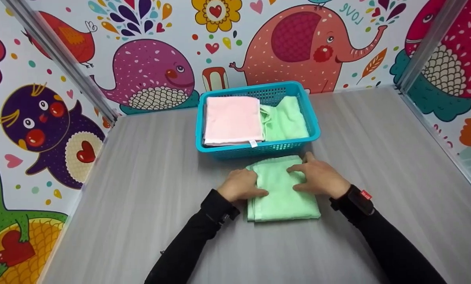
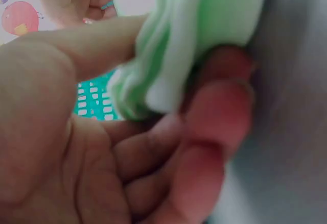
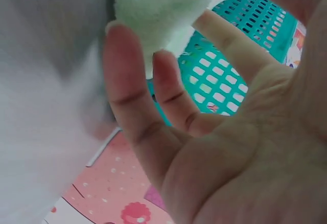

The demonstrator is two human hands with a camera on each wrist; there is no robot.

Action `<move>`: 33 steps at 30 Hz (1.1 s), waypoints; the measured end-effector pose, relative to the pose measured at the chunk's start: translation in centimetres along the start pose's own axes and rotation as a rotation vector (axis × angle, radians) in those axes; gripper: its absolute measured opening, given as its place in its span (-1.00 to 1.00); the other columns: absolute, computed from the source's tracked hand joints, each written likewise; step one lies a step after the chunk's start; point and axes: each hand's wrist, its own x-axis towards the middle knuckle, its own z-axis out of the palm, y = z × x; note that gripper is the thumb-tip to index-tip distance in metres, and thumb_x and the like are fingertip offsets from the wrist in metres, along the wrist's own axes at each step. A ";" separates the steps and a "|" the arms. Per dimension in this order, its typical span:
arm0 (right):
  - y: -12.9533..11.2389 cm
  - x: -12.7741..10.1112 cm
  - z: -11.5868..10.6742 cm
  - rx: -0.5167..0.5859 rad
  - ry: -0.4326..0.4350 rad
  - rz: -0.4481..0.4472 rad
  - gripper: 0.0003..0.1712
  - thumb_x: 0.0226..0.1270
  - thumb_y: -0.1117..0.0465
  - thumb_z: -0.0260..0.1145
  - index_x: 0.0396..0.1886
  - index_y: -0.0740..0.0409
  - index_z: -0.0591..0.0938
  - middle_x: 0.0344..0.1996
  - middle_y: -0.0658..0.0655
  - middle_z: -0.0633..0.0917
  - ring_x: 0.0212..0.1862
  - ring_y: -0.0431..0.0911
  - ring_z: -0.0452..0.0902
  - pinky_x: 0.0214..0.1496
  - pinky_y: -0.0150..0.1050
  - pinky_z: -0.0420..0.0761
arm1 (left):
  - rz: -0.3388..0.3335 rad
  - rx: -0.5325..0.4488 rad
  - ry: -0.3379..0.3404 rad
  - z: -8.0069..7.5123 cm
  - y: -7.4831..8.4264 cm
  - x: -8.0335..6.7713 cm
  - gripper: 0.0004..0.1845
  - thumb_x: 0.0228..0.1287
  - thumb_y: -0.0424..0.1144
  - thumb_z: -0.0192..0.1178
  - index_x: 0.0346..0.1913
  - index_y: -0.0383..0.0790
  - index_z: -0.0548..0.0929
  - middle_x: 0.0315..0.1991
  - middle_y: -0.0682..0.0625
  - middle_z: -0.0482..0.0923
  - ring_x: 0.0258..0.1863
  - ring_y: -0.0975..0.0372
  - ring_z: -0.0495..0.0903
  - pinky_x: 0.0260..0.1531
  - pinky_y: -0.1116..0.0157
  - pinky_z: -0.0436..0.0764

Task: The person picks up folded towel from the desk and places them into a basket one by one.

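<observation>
A folded light green towel [image 1: 284,197] lies on the table in front of the basket. My left hand [image 1: 241,185] grips its left edge, with the thumb on top. In the left wrist view, the towel's stacked layers [image 2: 168,45] sit between that thumb and the curled fingers [image 2: 219,116]. My right hand [image 1: 322,177] is at the towel's upper right, fingers spread, with some fingertips over its top. The right wrist view has loosely bent fingers [image 3: 125,70] touching the fuzzy towel edge [image 3: 158,14].
Just behind the towel stands a teal plastic basket [image 1: 316,126]. Inside it are a folded pink towel [image 1: 233,118] with a white tag and a loosely laid green towel [image 1: 288,120]. Walls with cartoon animals [image 1: 294,47] enclose the grey table [image 1: 152,165] at the back and sides.
</observation>
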 end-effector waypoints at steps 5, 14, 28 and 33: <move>0.6 -0.1 0.0 -0.011 0.038 0.014 -0.44 0.12 0.10 0.63 0.17 0.04 0.77 -0.16 0.26 0.51 -0.21 0.02 0.43 -0.35 -0.23 0.39 | 0.039 -0.103 -0.016 0.0 -0.1 0.2 -0.42 0.30 0.08 0.37 -0.67 -0.02 0.27 -0.68 0.16 0.08 -0.65 0.28 0.17 -0.56 0.32 0.18; 1.5 0.2 0.2 0.066 -0.188 0.017 -0.35 0.40 0.06 0.39 0.46 -0.05 0.47 -0.36 0.07 0.68 -0.36 -0.09 0.47 -0.28 -0.17 0.50 | 0.014 -0.132 0.012 0.2 -0.4 0.3 -0.48 0.27 0.09 0.38 -0.63 -0.02 0.33 -0.63 0.15 0.21 -0.59 0.26 0.28 -0.53 0.31 0.27; 0.5 0.2 -1.2 0.121 -0.130 -0.088 -0.44 0.27 0.29 0.39 0.29 0.15 0.60 -0.05 0.14 0.74 -0.28 -0.11 0.45 -0.24 -0.25 0.47 | 0.133 -0.120 0.060 -1.3 -0.6 -0.4 -0.48 0.25 0.07 0.31 -0.67 0.04 0.24 -0.67 0.19 0.06 -0.66 0.32 0.14 -0.55 0.33 0.13; -1.4 -1.2 -4.3 0.139 -0.100 -0.106 -0.48 0.39 0.18 0.41 0.33 0.02 0.60 -0.08 0.06 0.72 -0.24 -0.11 0.50 -0.19 -0.24 0.55 | 0.218 -0.137 0.136 -4.2 0.0 -2.8 -0.46 0.33 0.08 0.32 -0.65 0.00 0.27 -0.69 0.17 0.10 -0.66 0.31 0.22 -0.59 0.35 0.13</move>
